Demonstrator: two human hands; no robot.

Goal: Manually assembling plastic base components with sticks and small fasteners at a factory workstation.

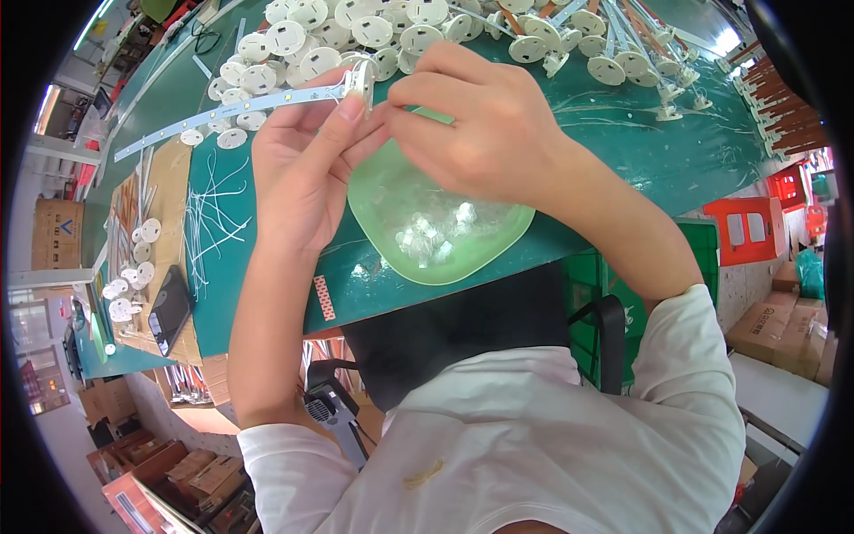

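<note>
Left hand (307,165) pinched a white disc (362,82) between thumb and fingers; a pale blue strip (227,110) ran from it toward ten o'clock, clock taken from the bowl. Right hand (480,120), fingers curled, met it from two o'clock; could not tell what, if anything, its fingertips pinched. Step, by my reading: close fingertip work at the disc's edge; next move seemed to call for a steady left hold and a fine right touch. Below the right hand, one green bowl (369,198) with small clear pieces (422,238), clumped, uncountable. Further out on the bench (640,142): heaped discs (374,32) at eleven, dozens, too overlapped to count; loose white wires (212,198) at nine, tangled, no count; at eight, one checked strip (324,298) and one dark device (171,311).
</note>
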